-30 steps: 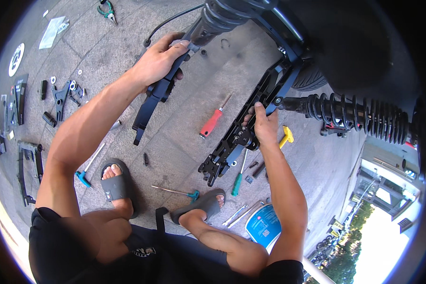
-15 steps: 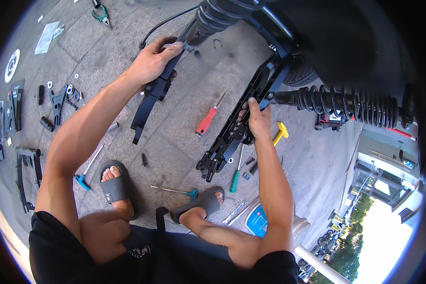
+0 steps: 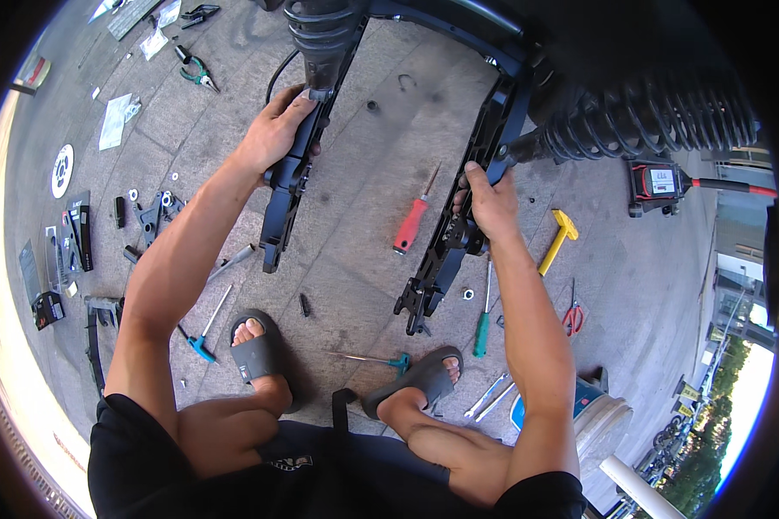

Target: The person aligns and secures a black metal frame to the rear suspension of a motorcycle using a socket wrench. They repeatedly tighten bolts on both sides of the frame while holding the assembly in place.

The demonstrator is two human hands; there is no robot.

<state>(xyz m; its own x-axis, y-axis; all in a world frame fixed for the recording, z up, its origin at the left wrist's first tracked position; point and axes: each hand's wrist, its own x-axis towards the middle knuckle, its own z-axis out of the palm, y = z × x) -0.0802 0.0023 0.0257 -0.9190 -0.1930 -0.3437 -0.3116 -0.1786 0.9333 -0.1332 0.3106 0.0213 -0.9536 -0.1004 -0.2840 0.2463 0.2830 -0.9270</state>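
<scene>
A black forked metal swingarm (image 3: 277, 212) reaches down toward me in two long arms. My left hand (image 3: 277, 134) is closed around its left arm, just below the lower end of a coil-spring shock absorber (image 3: 318, 48). Around the right arm (image 3: 437, 277) my right hand (image 3: 493, 206) is closed, thumb on top and fingers partly hidden behind. Beside that hand the second coil-spring shock absorber (image 3: 640, 121) runs off to the right. Between the two arms a red-handled screwdriver (image 3: 411, 225) lies on the paving.
Around my sandals lie T-handle wrenches (image 3: 201, 349), a green screwdriver (image 3: 482, 333), a yellow hammer-like tool (image 3: 561, 238), red pliers (image 3: 573, 320) and spanners (image 3: 489, 396). A bucket (image 3: 601, 428) stands at right, a red floor jack (image 3: 658, 183) beyond. Green pliers (image 3: 201, 76) and loose parts lie left.
The view has turned, so the ground things sit farther right. The swingarm's left arm now looks more upright, and its two arms nearer parallel. Both hands keep their hold.
</scene>
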